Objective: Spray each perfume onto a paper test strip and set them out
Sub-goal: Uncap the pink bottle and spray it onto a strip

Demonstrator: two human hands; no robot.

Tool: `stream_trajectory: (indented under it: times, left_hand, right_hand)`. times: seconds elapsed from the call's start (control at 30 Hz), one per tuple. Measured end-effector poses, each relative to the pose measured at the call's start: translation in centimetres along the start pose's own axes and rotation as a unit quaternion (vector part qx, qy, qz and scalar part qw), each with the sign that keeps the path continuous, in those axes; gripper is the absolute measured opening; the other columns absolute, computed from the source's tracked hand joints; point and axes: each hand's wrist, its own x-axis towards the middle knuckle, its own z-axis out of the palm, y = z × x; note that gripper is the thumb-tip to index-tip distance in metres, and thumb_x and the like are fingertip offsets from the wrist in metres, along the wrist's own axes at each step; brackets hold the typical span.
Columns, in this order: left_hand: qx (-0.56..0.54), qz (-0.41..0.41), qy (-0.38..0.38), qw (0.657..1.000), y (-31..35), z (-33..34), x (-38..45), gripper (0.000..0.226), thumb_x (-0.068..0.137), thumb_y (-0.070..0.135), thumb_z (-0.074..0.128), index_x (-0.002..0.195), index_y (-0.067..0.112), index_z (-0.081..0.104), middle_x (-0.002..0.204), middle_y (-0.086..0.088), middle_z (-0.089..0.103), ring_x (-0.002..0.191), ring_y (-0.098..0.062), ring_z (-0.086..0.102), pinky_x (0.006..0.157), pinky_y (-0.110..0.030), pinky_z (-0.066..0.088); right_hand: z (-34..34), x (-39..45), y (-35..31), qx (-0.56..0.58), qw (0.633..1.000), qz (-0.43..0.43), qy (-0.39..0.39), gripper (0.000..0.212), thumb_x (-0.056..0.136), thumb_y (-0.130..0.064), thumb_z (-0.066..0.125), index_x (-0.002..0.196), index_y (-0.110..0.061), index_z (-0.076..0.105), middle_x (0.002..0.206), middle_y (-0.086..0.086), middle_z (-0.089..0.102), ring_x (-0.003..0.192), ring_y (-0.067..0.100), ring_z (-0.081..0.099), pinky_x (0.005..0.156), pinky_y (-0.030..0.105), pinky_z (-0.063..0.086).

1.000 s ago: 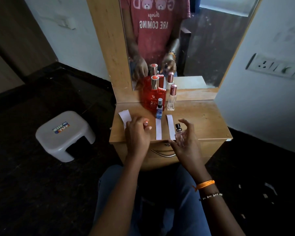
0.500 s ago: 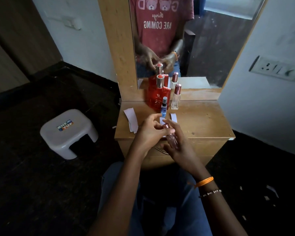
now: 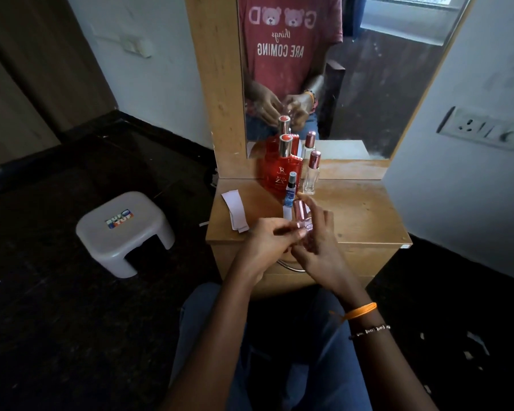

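1. The right hand (image 3: 318, 247) is curled around a small clear perfume bottle (image 3: 304, 225) with a rose-gold cap, holding it upright above the front edge of the wooden dressing table (image 3: 362, 215).
2. The left hand (image 3: 267, 244) has its fingertips pinched against the bottle just below the cap; whether it grips the cap itself cannot be told.
3. A large red perfume bottle (image 3: 281, 173) with a silver collar stands at the back edge of the table, touching the mirror (image 3: 368, 84) frame.
4. A slim clear bottle (image 3: 311, 173) with a rose-gold cap stands just to the right of the red one.
5. A small blue spray vial (image 3: 290, 191) stands in front of the red bottle, near the middle of the table.
6. One white paper test strip (image 3: 288, 212) lies just in front of the vial, partly hidden by the hands.
7. A stack of wider white paper strips (image 3: 235, 213) lies near the left edge, its end overhanging the front-left corner.
8. A grey plastic stool (image 3: 125, 232) stands on the dark floor to the left of the table.
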Motion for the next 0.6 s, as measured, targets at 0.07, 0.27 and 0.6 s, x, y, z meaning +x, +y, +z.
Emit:
stream_trajectory:
  times: [0.07, 0.27, 0.6]
  left_hand:
    - [-0.012, 0.013, 0.005, 1.000, -0.1, -0.1, 0.0, 0.014, 0.088, 0.012, 0.060, 0.097, 0.019, 0.068, 0.094, -0.004, 0.070, 0.096, -0.021, 0.066, 0.088, -0.035, 0.052]
    - [0.044, 0.046, 0.002, 0.998, -0.5, -0.6, 0.1, 0.020, 0.091, 0.015, 0.054, 0.108, 0.016, 0.065, 0.100, 0.004, 0.066, 0.094, -0.007, 0.061, 0.080, -0.019, 0.049]
    - [0.053, 0.064, 0.071, 0.994, 0.5, 0.2, 1.6, 0.044, 0.089, 0.019, 0.059, 0.132, 0.019, 0.049, 0.127, 0.005, 0.058, 0.116, -0.009, 0.054, 0.084, -0.017, 0.041]
  right_hand:
    - [-0.4, -0.3, -0.1, 0.077, 0.997, 0.002, -0.020, 0.063, 0.078, -0.026, 0.052, 0.132, -0.052, 0.032, 0.129, -0.006, 0.038, 0.113, 0.010, 0.049, 0.094, 0.032, 0.045]
    - [-2.0, 0.2, -0.6, 0.096, 0.994, -0.007, 0.051, 0.044, 0.095, -0.020, 0.053, 0.133, -0.039, 0.041, 0.119, -0.011, 0.058, 0.112, 0.001, 0.055, 0.096, 0.029, 0.047]
    - [-3.5, 2.3, 1.6, 0.038, 0.997, 0.003, 0.066, 0.026, 0.081, 0.000, 0.067, 0.100, -0.017, 0.063, 0.098, -0.005, 0.069, 0.095, 0.014, 0.065, 0.082, 0.027, 0.052]
